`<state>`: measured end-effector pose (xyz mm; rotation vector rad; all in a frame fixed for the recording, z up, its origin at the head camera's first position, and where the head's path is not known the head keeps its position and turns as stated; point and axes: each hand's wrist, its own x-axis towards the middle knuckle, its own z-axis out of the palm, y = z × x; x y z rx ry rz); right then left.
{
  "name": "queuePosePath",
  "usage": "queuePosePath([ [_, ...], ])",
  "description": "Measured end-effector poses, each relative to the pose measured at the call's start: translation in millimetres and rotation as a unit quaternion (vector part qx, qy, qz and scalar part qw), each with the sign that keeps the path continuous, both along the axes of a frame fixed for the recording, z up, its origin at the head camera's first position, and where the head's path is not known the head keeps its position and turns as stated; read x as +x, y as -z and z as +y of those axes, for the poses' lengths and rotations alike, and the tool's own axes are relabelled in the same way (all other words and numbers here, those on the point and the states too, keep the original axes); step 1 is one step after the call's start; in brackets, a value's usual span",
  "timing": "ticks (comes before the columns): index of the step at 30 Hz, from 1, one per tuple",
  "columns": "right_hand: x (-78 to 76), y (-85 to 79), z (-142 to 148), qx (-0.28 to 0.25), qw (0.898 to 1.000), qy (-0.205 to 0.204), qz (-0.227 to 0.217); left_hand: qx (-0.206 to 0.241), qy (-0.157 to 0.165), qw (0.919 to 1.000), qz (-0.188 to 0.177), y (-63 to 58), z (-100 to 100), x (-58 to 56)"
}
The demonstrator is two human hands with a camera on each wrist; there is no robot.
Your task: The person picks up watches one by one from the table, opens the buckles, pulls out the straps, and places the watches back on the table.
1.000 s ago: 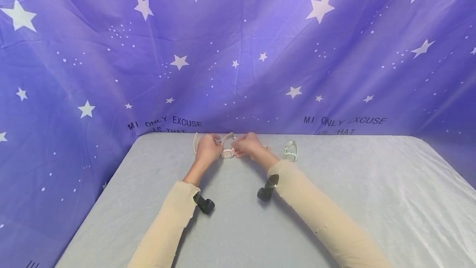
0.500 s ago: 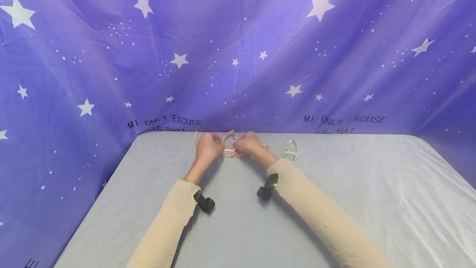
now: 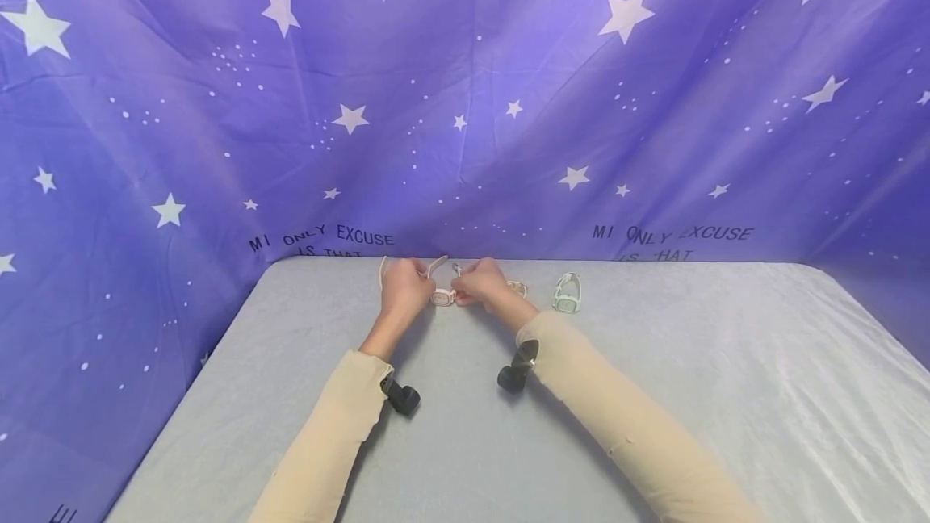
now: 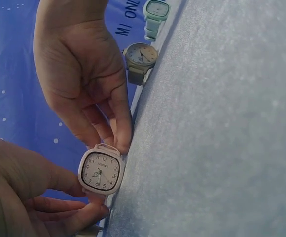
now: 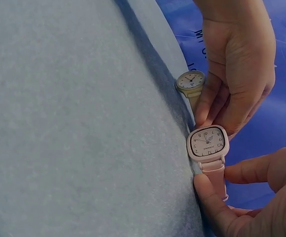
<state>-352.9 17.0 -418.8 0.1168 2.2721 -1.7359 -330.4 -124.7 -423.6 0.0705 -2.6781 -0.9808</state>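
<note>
A pink wristwatch [image 3: 442, 297] with a square face stands near the table's far edge, between my hands. My left hand [image 3: 408, 287] pinches its strap on one side of the case; in the left wrist view the thumb and fingers lie close by the dial [image 4: 101, 172]. On the other side my right hand [image 3: 483, 282] pinches the buckle half, and the right wrist view shows its thumb and finger at the pink strap [image 5: 215, 178]. One loose strap end [image 3: 438, 263] rises above the case. Fingertips are partly hidden behind the watch.
A mint-green watch [image 3: 567, 294] stands to the right. A tan round watch [image 4: 141, 55] sits partly behind my right wrist. Another watch with a beige strap [image 5: 190, 81] is mostly behind my left hand. A purple starry cloth [image 3: 465, 103] hangs beyond the grey-covered table [image 3: 465, 426].
The loose strap end has shifted slightly left and leans over more. The pink watch and my right hand have moved a little left. Both hands keep their hold.
</note>
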Motion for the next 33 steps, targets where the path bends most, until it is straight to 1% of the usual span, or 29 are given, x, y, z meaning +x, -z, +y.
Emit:
queuePosePath([
  [9,0.3,-0.9,0.3,0.01,1.0,-0.004,0.001,0.003,0.007,1.0,-0.001,-0.7,-0.6,0.2],
  [14,1.6,-2.7,1.1,0.014,1.0,-0.009,-0.002,0.023,0.011,0.9997,-0.004,-2.2,-1.2,0.9],
  [18,1.7,-6.0,3.1,0.008,1.0,-0.019,-0.011,0.037,0.011,0.9991,-0.018,-4.8,-1.8,1.3],
  [23,0.4,-11.1,7.9,0.003,0.999,-0.033,-0.024,0.044,0.008,0.9984,-0.036,-8.1,-2.5,0.9],
  [28,0.4,-18.2,16.6,-0.016,0.999,-0.04,-0.034,0.028,0.009,0.9987,-0.04,-16.6,-1.4,2.9],
  [30,0.6,-22.9,21.5,-0.018,0.998,-0.049,-0.029,0.021,0.008,0.9989,-0.043,-21.1,-0.2,4.2],
  [33,0.7,-30.4,29.6,-0.021,0.997,-0.07,-0.015,0.013,0.022,0.9991,-0.033,-28.0,1.3,6.4],
])
